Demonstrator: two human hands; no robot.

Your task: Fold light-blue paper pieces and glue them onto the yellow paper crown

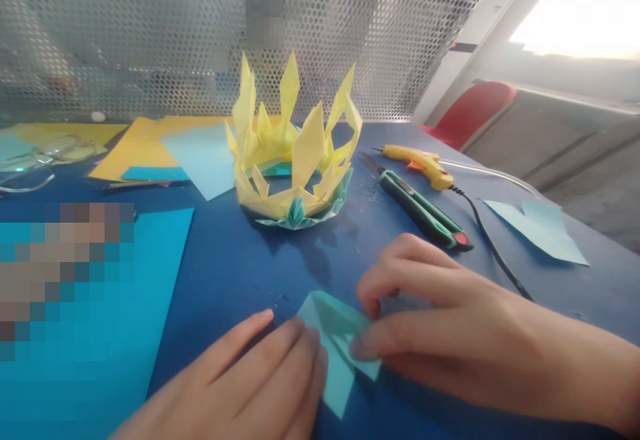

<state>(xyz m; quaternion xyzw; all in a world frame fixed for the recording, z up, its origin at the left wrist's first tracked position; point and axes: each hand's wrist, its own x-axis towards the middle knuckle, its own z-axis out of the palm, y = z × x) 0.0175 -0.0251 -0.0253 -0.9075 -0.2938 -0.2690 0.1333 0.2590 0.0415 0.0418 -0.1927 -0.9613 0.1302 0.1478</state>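
A small piece of light teal folded paper [340, 377] lies on the blue table between my hands, with creases and an upturned flap. My left hand [255, 380] is at its left edge, fingers close together and pressed on the paper; its thumb is hidden. My right hand [440, 327] grips the paper's right side, thumb on the flap and forefinger bent above. Just beyond stands a yellow paper crown [307, 147] with tall pointed pieces. Along its lower front runs a teal pleated trim [296, 215].
A green and black utility knife [417, 207] and a yellow glue gun [420, 163] with a black cord lie right of the crown. Teal paper [545, 230] rests farther right. At left are a blue sheet [160, 280], partly pixelated, orange paper [133, 153] and glasses [55, 150]. A perforated metal panel [190, 40] stands behind.
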